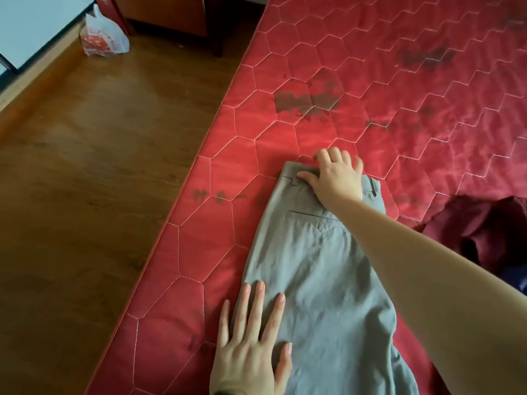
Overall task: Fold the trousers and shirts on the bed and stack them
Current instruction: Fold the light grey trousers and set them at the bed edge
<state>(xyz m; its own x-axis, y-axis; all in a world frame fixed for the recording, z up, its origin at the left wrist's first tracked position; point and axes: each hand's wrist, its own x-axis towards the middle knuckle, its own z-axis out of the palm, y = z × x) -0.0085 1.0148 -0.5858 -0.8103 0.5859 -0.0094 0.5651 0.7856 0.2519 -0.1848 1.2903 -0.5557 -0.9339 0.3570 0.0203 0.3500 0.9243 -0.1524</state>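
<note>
Grey trousers (319, 266) lie along the bed (399, 81) edge — left hand (251, 346) fingers spread flat, right hand (333, 175) curled over the waistband — open mattress beyond.

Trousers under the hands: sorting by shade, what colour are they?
Plain grey trousers, clearest in the head view.

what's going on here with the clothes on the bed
A person is working on a pair of grey trousers laid lengthwise on a red quilted mattress. The right hand reaches across and rests on the waistband, fingers bent over its far edge, while the left hand lies flat with straight fingers on the near left side of the cloth. The trousers look doubled leg on leg, not yet folded short. A dark red garment lies crumpled to the right, untouched.
</note>
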